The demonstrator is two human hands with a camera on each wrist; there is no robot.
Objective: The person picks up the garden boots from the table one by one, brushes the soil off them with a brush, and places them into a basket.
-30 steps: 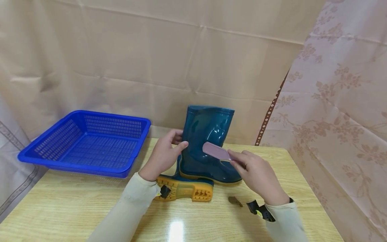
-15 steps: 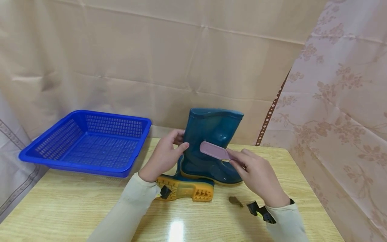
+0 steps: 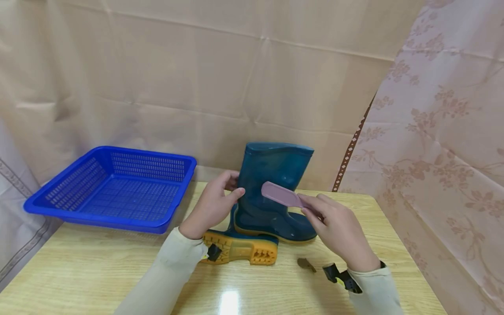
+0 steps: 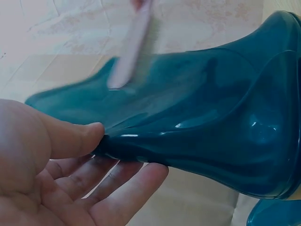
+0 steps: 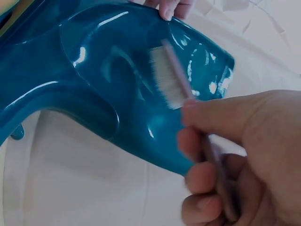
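A glossy teal rain boot [image 3: 271, 166] stands on the table, its toe pointing right. My left hand [image 3: 214, 199] grips the back edge of its shaft, thumb on the near side and fingers behind. In my right hand [image 3: 340, 227] is a pink-handled brush [image 3: 281, 194], held between thumb and curled fingers. White bristles [image 5: 167, 77] face the boot shaft in the right wrist view, right at its surface. The brush looks blurred in the left wrist view. A second boot [image 3: 244, 249] lies on its side in front, yellow sole toward me, partly behind my left wrist.
To the left stands a blue plastic basket [image 3: 114, 225] with slotted walls. A small brown piece [image 3: 305, 264] shows near my right wrist strap. Beige cloth [image 3: 177, 87] hangs behind the wooden table [image 3: 78, 271], and flowered cloth [image 3: 445, 131] on the right.
The standing boot's shaft has tipped a little to the right and its top looks wider. The brush has shifted slightly over the shaft. Both hands keep their holds.
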